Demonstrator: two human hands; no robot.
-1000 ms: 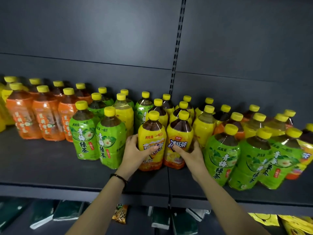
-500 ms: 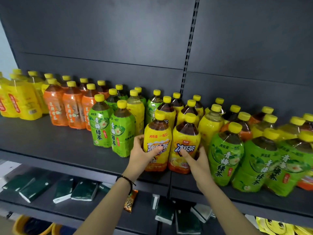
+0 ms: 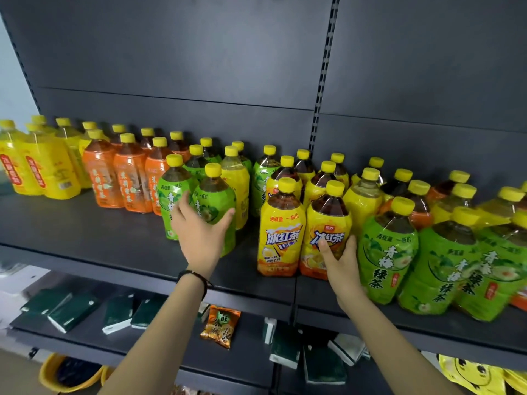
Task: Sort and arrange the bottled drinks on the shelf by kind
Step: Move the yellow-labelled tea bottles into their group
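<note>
mixed grn, ylw, orng bottles (image 3: 281,238) upright on shelf (image 3: 85,232)

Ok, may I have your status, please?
Left hand open at green tea bottle. Right hand grips iced tea bottle. Second iced tea bottle between hands.

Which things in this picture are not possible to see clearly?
Head view, back-row bottles: labels hidden by front rows.
Head view, rightmost green tea bottle: cut off by right edge.
Head view, right hand: fingers hidden behind ice tea bottle.

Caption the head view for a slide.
Sorting drinks: left hand reaches, fingers spread, at a green tea bottle; right hand grips an iced black tea bottle on the shelf.
</note>
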